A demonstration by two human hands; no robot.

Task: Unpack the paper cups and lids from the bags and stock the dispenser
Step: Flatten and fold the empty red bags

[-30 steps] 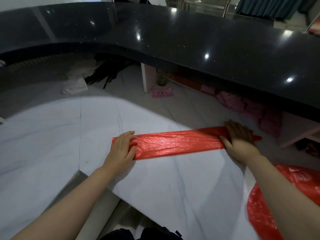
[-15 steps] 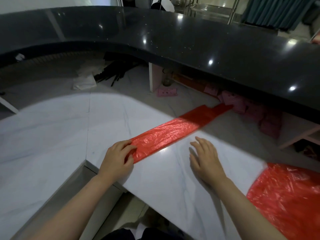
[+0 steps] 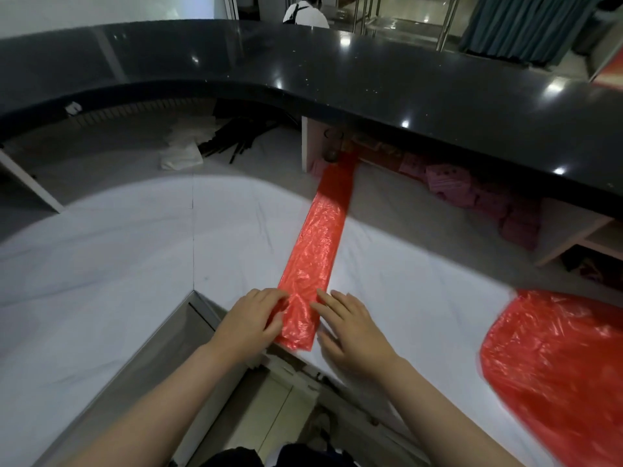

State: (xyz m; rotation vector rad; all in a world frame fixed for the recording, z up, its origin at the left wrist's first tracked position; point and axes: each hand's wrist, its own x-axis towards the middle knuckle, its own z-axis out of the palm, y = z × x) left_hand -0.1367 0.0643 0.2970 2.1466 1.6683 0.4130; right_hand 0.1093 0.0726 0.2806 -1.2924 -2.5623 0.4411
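I am looking down over a wide white marble-patterned worktop [image 3: 118, 264] that fills most of the view; a thin seam runs across it on the left, and a notch is cut into its near edge. Above and behind it curves a raised black glossy counter [image 3: 371, 85], speckled and catching small ceiling-light reflections. Under that counter's overhang is a shadowed shelf space with white papers [image 3: 180, 156], a scatter of black sticks [image 3: 236, 139] and pink packets [image 3: 448, 183]. Beyond the counter I see a person in a white top [image 3: 305, 16], metal rails and a teal curtain [image 3: 526, 25].

At the right edge a second red plastic bag [image 3: 556, 375] lies crumpled on the worktop, cut off by the frame.

In the centre a red plastic bag folded into a long strip [image 3: 313, 261] lies flat, running from the near edge away toward the shadow under the counter. My left hand [image 3: 251, 320] rests on the strip's near end from the left, fingers curled and pressing the plastic, though I cannot tell whether they pinch it. My right hand [image 3: 350, 326] lies flat with straight fingers, fingertips touching the strip's right edge. No cups, lids or dispenser are in view.
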